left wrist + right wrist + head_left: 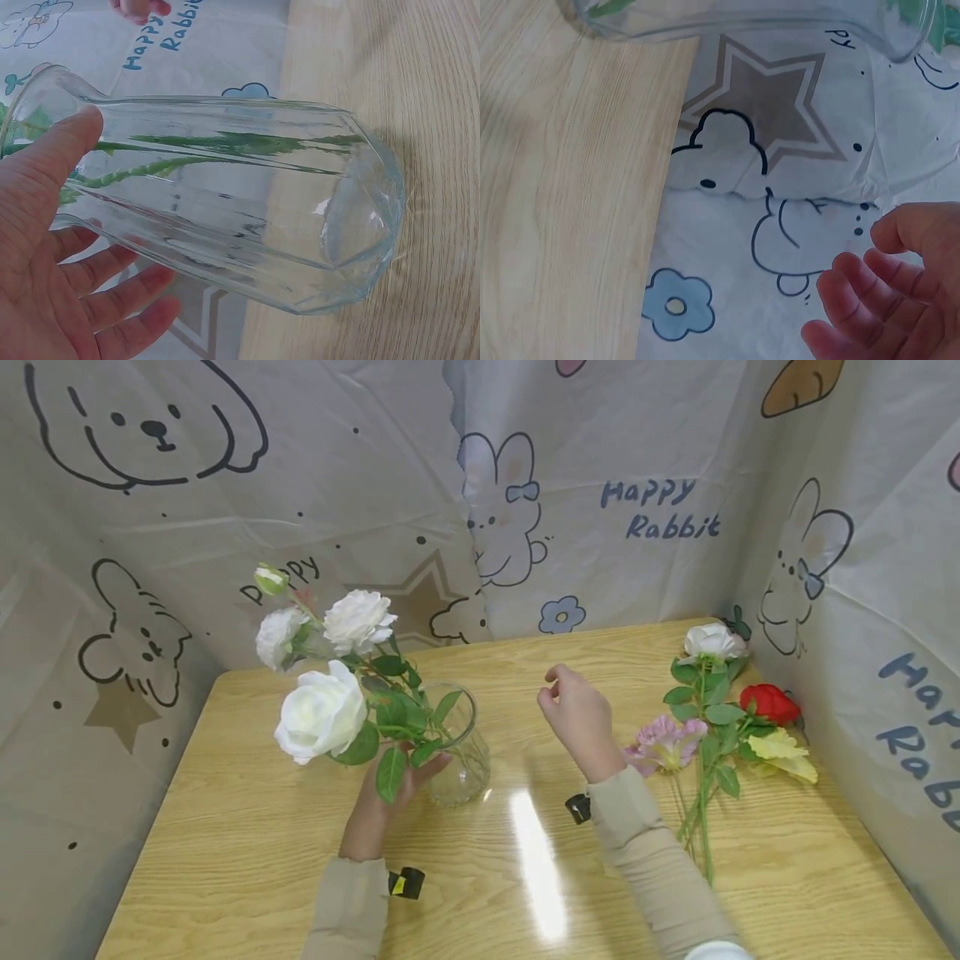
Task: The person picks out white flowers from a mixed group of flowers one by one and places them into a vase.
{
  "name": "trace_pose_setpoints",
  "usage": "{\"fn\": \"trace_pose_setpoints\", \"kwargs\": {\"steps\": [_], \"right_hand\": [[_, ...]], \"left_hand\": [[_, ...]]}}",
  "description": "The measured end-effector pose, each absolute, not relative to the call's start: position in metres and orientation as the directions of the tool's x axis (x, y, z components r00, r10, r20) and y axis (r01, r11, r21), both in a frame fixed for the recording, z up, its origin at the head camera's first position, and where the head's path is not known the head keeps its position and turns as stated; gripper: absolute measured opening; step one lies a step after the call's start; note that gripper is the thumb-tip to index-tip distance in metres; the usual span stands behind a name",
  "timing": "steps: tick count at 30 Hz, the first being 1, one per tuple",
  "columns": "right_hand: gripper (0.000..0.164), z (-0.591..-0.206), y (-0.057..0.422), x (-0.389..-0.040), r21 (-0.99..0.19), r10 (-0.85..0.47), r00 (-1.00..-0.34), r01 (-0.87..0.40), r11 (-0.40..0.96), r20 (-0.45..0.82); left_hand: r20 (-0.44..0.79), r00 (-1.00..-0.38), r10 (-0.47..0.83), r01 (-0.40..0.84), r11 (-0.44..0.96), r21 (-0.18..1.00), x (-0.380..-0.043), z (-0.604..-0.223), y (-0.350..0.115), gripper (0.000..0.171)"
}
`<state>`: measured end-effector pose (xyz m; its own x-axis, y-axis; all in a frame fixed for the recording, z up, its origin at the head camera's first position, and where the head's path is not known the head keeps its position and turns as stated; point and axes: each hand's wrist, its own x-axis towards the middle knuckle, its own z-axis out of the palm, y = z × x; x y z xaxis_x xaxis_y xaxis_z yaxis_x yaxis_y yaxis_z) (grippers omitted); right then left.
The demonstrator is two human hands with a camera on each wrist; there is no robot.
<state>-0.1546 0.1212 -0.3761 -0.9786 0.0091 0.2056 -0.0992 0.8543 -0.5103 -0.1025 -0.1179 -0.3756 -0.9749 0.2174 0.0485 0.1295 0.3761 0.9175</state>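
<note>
in the glass vase (225, 199), stems (251, 142) clearest from left wrist

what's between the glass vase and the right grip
Just a bare stretch of wooden table shows between the glass vase and the right grip in the head view.

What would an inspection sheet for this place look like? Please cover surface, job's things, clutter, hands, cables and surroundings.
Surface: wood-grained table, with a bright reflection.
Job's things: vase stands upright, white blooms in it; on the right lie a white flower, red flower, mauve flower and yellow flower.
Clutter: nothing seen, apart from a black piece beside each sleeve.
Left hand: at the vase's neck, fingers relaxed.
Right hand: raised, holding nothing.
Cables: nothing seen.
Surroundings: cartoon-printed sheeting behind and at both sides.
</note>
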Motion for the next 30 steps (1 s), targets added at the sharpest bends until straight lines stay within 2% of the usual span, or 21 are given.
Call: {"fn": "trace_pose_setpoints", "kwargs": {"steps": [9, 20, 26, 30], "right_hand": [[0.027, -0.383, 0.152, -0.154, -0.536, 0.062, -0.980, -0.051, 0.843, 0.191], [0.033, -0.393, 0.187, -0.147, -0.567, 0.118, -0.986, 0.032, 0.823, 0.114], [0.032, -0.402, 0.209, -0.140, -0.587, 0.183, -0.974, 0.072, 0.807, 0.131], [0.031, -0.406, 0.223, -0.136, -0.560, 0.226, -0.966, 0.117, 0.820, 0.128]], "left_hand": [[0.116, -0.967, 0.225, 0.205, 0.424, 0.882, -0.101, -0.373, -0.117, 0.051], [0.058, -0.975, 0.216, 0.145, 0.413, 0.899, -0.100, -0.372, -0.117, 0.053], [0.057, -0.975, 0.216, 0.144, 0.412, 0.900, -0.100, -0.372, -0.117, 0.053], [0.038, -0.977, 0.208, 0.124, 0.418, 0.900, -0.099, -0.372, -0.117, 0.052]]}}
